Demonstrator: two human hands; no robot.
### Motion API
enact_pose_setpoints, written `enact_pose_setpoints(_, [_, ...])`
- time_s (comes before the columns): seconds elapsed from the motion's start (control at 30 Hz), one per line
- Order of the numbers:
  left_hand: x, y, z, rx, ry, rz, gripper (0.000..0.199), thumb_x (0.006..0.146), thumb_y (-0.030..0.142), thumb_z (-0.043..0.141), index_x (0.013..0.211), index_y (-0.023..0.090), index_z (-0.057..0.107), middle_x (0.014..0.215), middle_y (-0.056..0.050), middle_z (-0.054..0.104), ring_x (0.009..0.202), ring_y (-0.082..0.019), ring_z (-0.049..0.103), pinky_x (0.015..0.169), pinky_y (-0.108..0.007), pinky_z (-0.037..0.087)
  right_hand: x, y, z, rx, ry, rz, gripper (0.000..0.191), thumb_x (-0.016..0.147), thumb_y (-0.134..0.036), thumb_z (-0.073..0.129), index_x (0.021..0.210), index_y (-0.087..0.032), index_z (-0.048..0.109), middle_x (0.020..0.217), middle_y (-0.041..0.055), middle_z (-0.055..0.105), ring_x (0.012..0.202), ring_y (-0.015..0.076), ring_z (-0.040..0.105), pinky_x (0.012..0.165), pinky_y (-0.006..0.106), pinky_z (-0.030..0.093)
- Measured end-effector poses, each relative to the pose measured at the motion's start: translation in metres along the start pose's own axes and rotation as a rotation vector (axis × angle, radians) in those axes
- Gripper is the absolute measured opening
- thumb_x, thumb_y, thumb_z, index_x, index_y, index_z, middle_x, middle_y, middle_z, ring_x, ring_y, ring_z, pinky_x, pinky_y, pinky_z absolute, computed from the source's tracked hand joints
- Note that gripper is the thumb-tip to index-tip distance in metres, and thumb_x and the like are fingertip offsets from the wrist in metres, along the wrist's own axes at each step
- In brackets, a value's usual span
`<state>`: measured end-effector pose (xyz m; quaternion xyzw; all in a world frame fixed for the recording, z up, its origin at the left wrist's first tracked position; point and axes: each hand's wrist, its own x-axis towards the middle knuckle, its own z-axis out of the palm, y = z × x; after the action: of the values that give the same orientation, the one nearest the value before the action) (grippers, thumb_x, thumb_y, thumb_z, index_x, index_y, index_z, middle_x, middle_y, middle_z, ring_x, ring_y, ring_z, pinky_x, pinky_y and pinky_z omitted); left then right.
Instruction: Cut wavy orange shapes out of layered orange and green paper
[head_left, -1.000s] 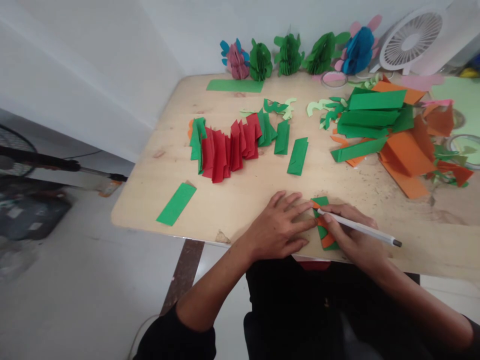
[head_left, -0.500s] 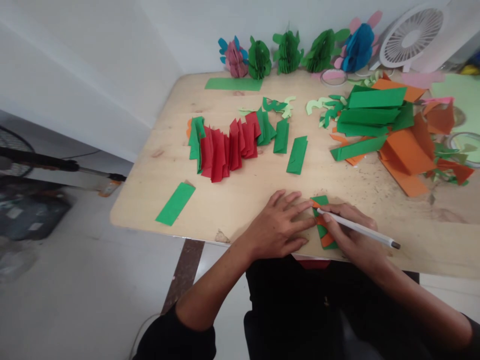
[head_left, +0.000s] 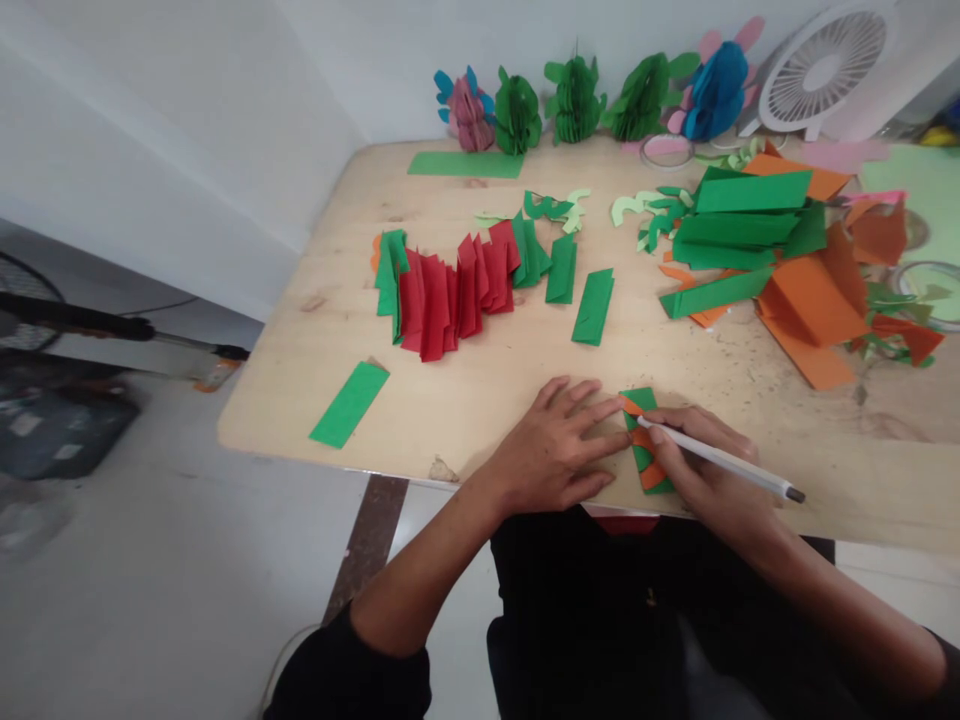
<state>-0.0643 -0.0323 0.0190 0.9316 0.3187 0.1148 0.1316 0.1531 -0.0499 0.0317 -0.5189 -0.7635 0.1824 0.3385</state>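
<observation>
Perhaps, should the left hand (head_left: 559, 452), fingers spread, press too lightly, the curved orange paper piece (head_left: 642, 438) on the green paper strip (head_left: 643, 458), near the wooden worktop's (head_left: 450, 410) edge, could slip under the slim white pen (head_left: 727, 461) pinched by the right hand (head_left: 718, 492).

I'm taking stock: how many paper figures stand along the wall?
5, left to right: a pink figure, a green one, another green, a third green, then a blue one beside the fan.

No lettering, brand, number or sign could be read. Two pale, label-like patches (head_left: 27, 424) stood on the dark case (head_left: 86, 405) on the floor (head_left: 187, 560) at the left, too small and blurred to make out.
</observation>
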Motion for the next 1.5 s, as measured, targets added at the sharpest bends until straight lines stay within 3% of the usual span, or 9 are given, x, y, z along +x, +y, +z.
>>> enact_pose_setpoints(0.9, [0.001, 0.0, -0.001, -0.012, 0.002, 0.007, 0.041, 0.094, 0.045, 0.048, 0.129, 0.027, 0.058, 0.148, -0.006, 0.044, 0.14, -0.032, 0.031, 0.114, -0.055, 0.019, -0.01, 0.0, -0.007, -0.009, -0.01, 0.017, 0.01, 0.091, -0.024, 0.055, 0.095, -0.022, 0.064, 0.085, 0.0041, 0.072, 0.077, 0.0178, 0.068, 0.068, 0.032, 0.055])
enact_pose_setpoints(1.3, [0.001, 0.0, -0.002, 0.005, -0.01, 0.005, 0.04, 0.094, 0.045, 0.048, 0.13, 0.032, 0.057, 0.148, -0.005, 0.044, 0.139, -0.032, 0.031, 0.113, -0.055, 0.02, -0.01, 0.0, -0.008, -0.008, -0.003, 0.023, 0.01, 0.09, -0.024, 0.055, 0.094, -0.024, 0.064, 0.083, 0.0036, 0.073, 0.076, 0.0184, 0.068, 0.067, 0.033, 0.055])
enact_pose_setpoints(1.5, [0.001, 0.0, -0.002, -0.004, -0.014, 0.002, 0.04, 0.095, 0.044, 0.047, 0.131, 0.031, 0.056, 0.149, -0.005, 0.043, 0.14, -0.032, 0.03, 0.114, -0.055, 0.019, -0.013, 0.002, -0.009, -0.016, -0.015, 0.086, 0.011, 0.09, -0.026, 0.056, 0.094, -0.024, 0.066, 0.086, 0.0034, 0.073, 0.077, 0.0175, 0.068, 0.068, 0.032, 0.055])
